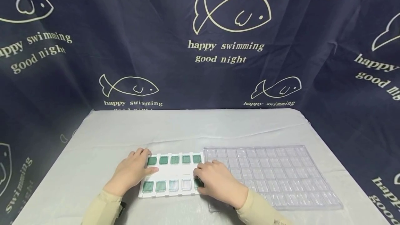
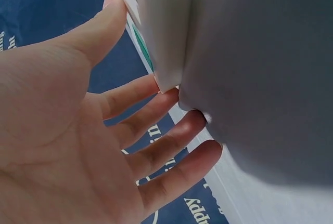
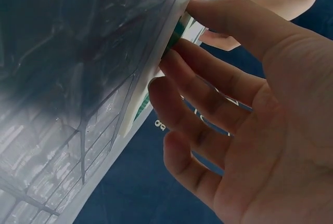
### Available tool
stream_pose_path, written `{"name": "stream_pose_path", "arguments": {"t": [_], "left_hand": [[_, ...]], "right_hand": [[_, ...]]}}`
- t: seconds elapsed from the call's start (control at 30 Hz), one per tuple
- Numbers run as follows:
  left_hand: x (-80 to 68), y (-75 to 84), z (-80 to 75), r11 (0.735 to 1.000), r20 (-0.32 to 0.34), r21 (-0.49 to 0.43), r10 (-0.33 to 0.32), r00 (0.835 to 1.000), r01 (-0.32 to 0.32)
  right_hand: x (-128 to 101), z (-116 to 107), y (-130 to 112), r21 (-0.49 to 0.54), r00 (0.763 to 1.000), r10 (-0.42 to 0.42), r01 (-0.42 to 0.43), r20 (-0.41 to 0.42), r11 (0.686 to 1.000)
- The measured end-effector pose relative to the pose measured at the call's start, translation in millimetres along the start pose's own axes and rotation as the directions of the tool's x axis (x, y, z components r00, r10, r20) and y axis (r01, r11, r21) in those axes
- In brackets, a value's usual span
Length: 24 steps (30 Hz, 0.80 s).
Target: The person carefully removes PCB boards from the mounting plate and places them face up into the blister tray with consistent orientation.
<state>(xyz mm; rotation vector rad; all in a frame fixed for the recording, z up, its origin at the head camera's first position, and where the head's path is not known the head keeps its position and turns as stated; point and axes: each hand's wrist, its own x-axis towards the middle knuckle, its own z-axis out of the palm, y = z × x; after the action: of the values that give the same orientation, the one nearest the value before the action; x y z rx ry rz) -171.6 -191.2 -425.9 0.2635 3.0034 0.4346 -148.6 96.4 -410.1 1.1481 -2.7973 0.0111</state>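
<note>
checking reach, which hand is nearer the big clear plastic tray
Right. The right hand rests at the white tray's right end, right beside the clear plastic tray. The left hand sits at the white tray's far left end.

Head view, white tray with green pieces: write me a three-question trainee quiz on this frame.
1. True or false: the clear plastic tray lies to the right of the white tray.
2. How many green pieces fill the white tray's far row?
3. Which hand rests at the near right corner of the white tray? A) left hand B) right hand

Key: 1 true. 2 five. 3 B.
</note>
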Motion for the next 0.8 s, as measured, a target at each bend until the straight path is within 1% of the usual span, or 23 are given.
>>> {"name": "stream_pose_path", "arguments": {"t": [0.23, 0.43, 0.8], "left_hand": [[-1.0, 2.4, -3.6, 1.0, 0.003, 0.001, -0.008, 1.0, 0.008], [-1.2, 1.8, -2.4, 1.0, 0.001, 0.009, -0.011, 1.0, 0.011], [-1.4, 2.6, -2.4, 1.0, 0.0, 0.0, -0.027, 1.0, 0.027]], "right_hand": [[1.0, -0.7, 0.8, 0.002, 1.0, -0.003, 0.003, -0.005, 1.0], [0.7, 1.0, 0.2, -0.002, 1.0, -0.008, 0.008, -0.01, 1.0], [-0.1, 0.0, 1.5, 0.028, 1.0, -0.007, 0.007, -0.03, 1.0]]}}
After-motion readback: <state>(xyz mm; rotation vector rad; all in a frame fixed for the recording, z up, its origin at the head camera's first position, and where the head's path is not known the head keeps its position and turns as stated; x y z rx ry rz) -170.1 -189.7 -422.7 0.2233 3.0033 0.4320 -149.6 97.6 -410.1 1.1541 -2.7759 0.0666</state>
